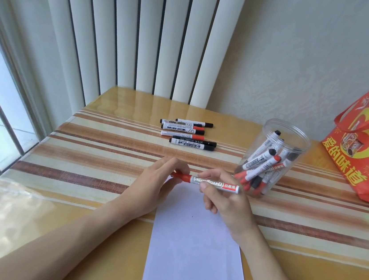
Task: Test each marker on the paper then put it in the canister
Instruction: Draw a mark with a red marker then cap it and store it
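We hold one red marker (213, 183) level above the far edge of the paper (191, 245). The right hand (223, 198) grips the barrel, thumb and fingers curled round it. The left hand (157, 183) pinches the red cap (180, 176) at the left end. Whether the cap is seated or partly off cannot be told.

Hazards, as we judge them:
- A sudden release of the cap could jerk the tip across the left hand or the desk (51, 228) rather than the paper.
- The paper is not held down, so a stroke may drag it.
- The canister (271, 160) stands just beside the right hand, and a wide elbow or wrist movement could tip it.
- A marker returned uncapped would stain the others.

Count:
- Markers in hand: one.
- Loose markers (188, 132) lying near the back of the desk: six, three with black caps and three with red.
- Markers inside the canister: roughly ten; overlap prevents an exact figure.
- Paper sheets: one, showing a single small dot.
- Canisters: one, clear, without a lid.
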Tool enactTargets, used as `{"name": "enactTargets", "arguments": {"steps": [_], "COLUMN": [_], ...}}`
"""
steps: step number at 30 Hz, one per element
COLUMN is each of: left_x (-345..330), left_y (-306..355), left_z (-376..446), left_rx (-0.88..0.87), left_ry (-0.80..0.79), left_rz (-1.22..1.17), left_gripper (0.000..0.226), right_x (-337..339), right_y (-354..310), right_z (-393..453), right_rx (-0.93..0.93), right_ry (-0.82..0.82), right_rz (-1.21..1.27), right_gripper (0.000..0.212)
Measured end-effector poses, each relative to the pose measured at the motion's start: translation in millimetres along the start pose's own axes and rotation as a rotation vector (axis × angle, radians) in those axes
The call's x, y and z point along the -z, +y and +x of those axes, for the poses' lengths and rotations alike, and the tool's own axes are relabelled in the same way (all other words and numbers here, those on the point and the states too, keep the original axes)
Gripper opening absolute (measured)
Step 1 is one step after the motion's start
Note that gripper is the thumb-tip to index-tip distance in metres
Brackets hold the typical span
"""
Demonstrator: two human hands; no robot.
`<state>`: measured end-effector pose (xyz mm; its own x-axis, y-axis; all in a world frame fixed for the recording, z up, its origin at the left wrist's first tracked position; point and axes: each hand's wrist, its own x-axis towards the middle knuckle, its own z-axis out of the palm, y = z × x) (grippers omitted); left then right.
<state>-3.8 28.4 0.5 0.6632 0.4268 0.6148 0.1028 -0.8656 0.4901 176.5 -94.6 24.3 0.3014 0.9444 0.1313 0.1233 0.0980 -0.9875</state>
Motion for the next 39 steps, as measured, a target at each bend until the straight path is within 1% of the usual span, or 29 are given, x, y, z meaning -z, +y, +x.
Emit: {"name": "enactTargets", "arguments": {"steps": [2, 5, 6, 8, 9, 11, 13, 15, 17, 19, 23, 25, 28, 32, 34, 36, 37, 39], "left_x": [-2, -7, -9, -10, -10, -10, -9, -8, -7, -6, -5, -4, -6, -6, -6, -7, -6, -4], "left_y": [-5, -12, -13, -14, -13, -12, -10, -7, -4, -2, -1, -1, -3, -1, 0, 0, 1, 3], "left_z": [0, 0, 0, 0, 0, 1, 1, 1, 0, 0, 0, 0, -1, -2, -1, -1, -1, -1], "left_rx": [0.025, 0.032, 0.022, 0.004, -0.002, -0.006, -0.001, -0.019, -0.051, -0.068, -0.063, -0.061, -0.068, -0.087, -0.073, -0.025, 0.004, 0.075], "left_ry": [-0.007, -0.047, -0.059, -0.086, -0.102, -0.128, -0.149, -0.170, -0.186, -0.182, -0.140, -0.131, -0.133, -0.151, -0.145, -0.140, -0.131, -0.087], "left_rz": [0.017, 0.087, 0.119, 0.189, 0.226, 0.289, 0.319, 0.325, 0.298, 0.269, 0.257, 0.256, 0.265, 0.264, 0.245, 0.206, 0.190, 0.151], "left_gripper": [0.024, 0.026, 0.027, 0.026, 0.025, 0.024, 0.026, 0.028, 0.030, 0.033, 0.025, 0.023, 0.021, 0.021, 0.021, 0.020, 0.022, 0.038], "right_x": [5, 13, 16, 22, 25, 28, 32, 32, 29, 23, 14, 11, 9, 10, 12, 16, 17, 23], "right_y": [-4, -10, -11, -10, -9, -6, -6, -8, -8, -6, -5, -6, -8, -10, -18, -31, -41, -64], "right_z": [0, -1, -1, 1, 1, 2, 3, 2, 1, -1, -1, -1, 0, 0, 0, 1, 1, 2], "right_rx": [-0.037, -0.119, -0.129, -0.106, -0.074, 0.034, 0.238, 0.444, 0.544, 0.606, 0.607, 0.582, 0.499, 0.337, 0.337, 0.341, 0.312, 0.294], "right_ry": [-0.038, -0.102, -0.113, -0.133, -0.129, -0.066, -0.008, -0.016, -0.031, -0.006, 0.067, 0.075, 0.049, 0.019, 0.024, 0.057, 0.079, 0.190], "right_rz": [0.065, 0.140, 0.116, -0.009, -0.098, -0.330, -0.629, -0.853, -0.952, -0.998, -0.937, -0.891, -0.851, -0.788, -0.766, -0.652, -0.525, -0.336], "right_gripper": [0.020, 0.030, 0.029, 0.024, 0.023, 0.028, 0.027, 0.023, 0.016, 0.016, 0.017, 0.019, 0.023, 0.021, 0.016, 0.015, 0.016, 0.016]}}
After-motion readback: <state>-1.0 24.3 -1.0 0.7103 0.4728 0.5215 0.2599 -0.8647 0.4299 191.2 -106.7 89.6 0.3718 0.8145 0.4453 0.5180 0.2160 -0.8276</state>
